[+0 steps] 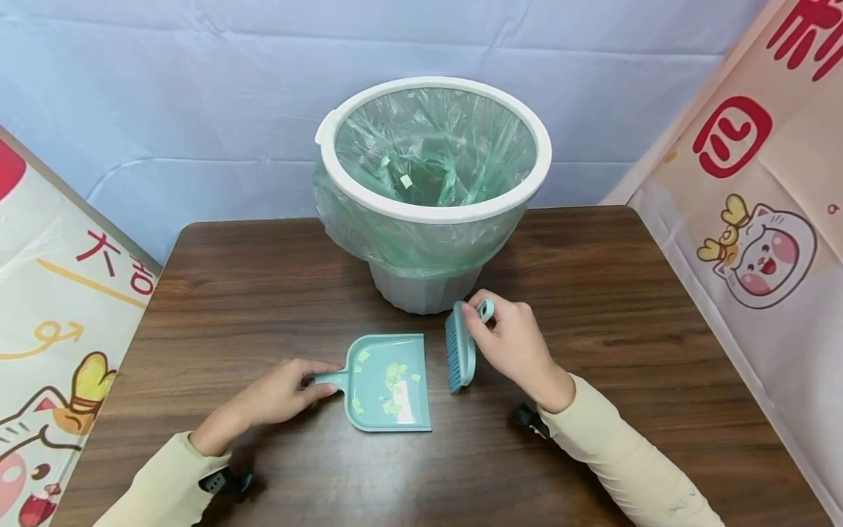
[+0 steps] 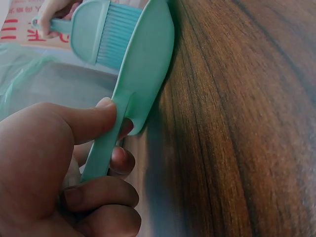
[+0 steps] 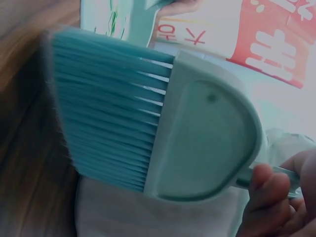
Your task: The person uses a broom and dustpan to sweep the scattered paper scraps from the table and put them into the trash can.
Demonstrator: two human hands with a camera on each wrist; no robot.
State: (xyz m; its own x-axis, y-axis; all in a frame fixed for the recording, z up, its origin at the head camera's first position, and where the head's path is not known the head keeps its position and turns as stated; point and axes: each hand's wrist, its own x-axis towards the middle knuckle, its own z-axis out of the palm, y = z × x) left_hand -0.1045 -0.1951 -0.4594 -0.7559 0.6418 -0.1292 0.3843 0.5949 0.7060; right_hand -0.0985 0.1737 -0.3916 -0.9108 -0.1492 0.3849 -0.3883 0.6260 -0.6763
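My left hand [image 1: 283, 393] grips the short handle of a light teal dustpan [image 1: 369, 359]. The pan lies near the middle of the table, its straight edge facing right. Several pale green paper scraps [image 1: 395, 375] are in it. In the left wrist view, thumb and fingers curl round the dustpan handle [image 2: 101, 153]. My right hand [image 1: 516, 340] holds a small brush [image 1: 466, 348] by its handle, just right of the pan and apart from it. The blue bristles [image 3: 108, 108] point toward the dustpan, as the right wrist view also shows.
Behind the dustpan and brush stands a bin [image 1: 428, 293] with a white rim and a green plastic liner [image 1: 408, 238]. A few pale scraps [image 1: 405, 181] lie inside it. A pale cloth [image 1: 197, 95] hangs behind the wooden table [image 1: 263, 285], with printed sheets [image 1: 744, 241] at both sides.
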